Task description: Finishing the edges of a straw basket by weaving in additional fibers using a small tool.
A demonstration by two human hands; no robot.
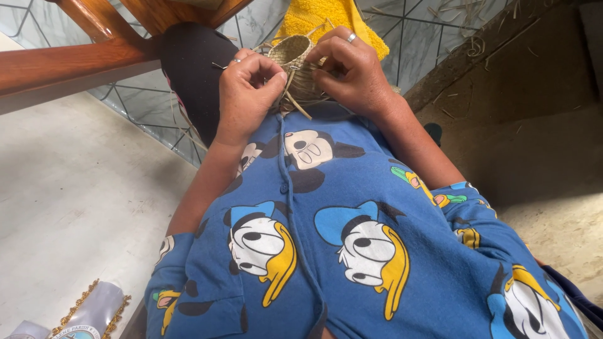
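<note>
While both hands work at it, the basket (pixel 294 66) sits at the person's knees, at the far end of the lap, mouth tilted up toward the camera. It is a small woven cup of pale straw, and I judge it very light and springy: the wall should give under a firm pinch and recover, but the loose strands (pixel 295 103) poking out below it look brittle enough to kink or snap if bent sharply. The weave gives a rough, dry surface, so I would not expect it to slip. The best hold, I think, is the rim or the finished wall, with pads on either side; the trailing ends are for working, not for carrying.

My left hand (pixel 248 94) is curled closed, thumb and fingertips pinched together on a strand at the basket's left side; a ring shows on one finger. My right hand (pixel 352 69) wraps over the basket's right side, fingers bent down onto the wall and rim, also ringed. Whether it pins a strand underneath I cannot tell.

Just beyond the basket lies a yellow cloth (pixel 330 19), touching or nearly so. A wooden frame (pixel 75 59) crosses the upper left. Straw bits (pixel 468 44) litter the floor to the upper right. Beneath everything runs the blue cartoon-print shirt (pixel 339 207).
</note>
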